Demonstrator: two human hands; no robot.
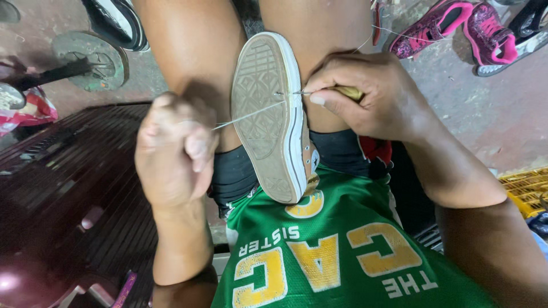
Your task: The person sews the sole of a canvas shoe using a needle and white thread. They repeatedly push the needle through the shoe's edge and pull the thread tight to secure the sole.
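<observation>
Sneaker (274,114) stands lengthwise between knees, toe pointing away, sole facing left.

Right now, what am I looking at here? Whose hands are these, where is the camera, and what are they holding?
No machine here: a seated person works with two bare hands, filmed by one camera worn on their head, looking down over a green shirt at their lap. A worn canvas sneaker is wedged between their knees, sole up. The right hand holds a wooden-handled awl pressed at the sole's white edge. The left hand, a closed fist, pulls a thread taut across the sole. Pink shoes lie on the concrete floor at upper right, and a dark slatted bench is at the left.
</observation>
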